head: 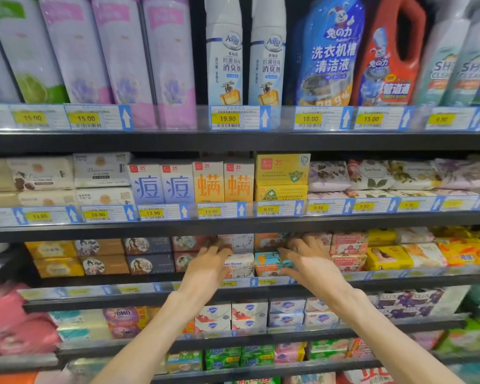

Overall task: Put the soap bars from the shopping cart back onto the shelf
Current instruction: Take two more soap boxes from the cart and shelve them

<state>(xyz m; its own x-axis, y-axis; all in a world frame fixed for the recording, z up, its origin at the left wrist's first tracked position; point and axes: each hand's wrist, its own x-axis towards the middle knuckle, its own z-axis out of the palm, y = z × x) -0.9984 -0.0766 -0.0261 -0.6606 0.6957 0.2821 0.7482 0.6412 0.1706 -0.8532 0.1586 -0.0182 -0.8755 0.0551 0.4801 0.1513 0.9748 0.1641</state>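
Note:
Both my hands reach into the third shelf (pixel 150 299) from the top, among boxed soap bars. My left hand (pixel 209 263) touches the left side of a white goat soap box (pixel 240 266), fingers fairly straight. My right hand (pixel 306 263) lies spread over the right side of an orange and teal goat soap box (pixel 268 263), fingers extended toward the boxes behind. The two boxes stand side by side at the shelf front, with more soap boxes (pixel 237 241) stacked above and behind them. The shopping cart is out of view.
Pink goat soap boxes (pixel 348 250) sit right of my right hand, yellow packs (pixel 387 257) beyond. Dark and brown soap boxes (pixel 150 263) fill the shelf's left. Shelves above hold boxed soaps and tall bottles (pixel 223 51); shelves below hold more soap packs (pixel 248 314).

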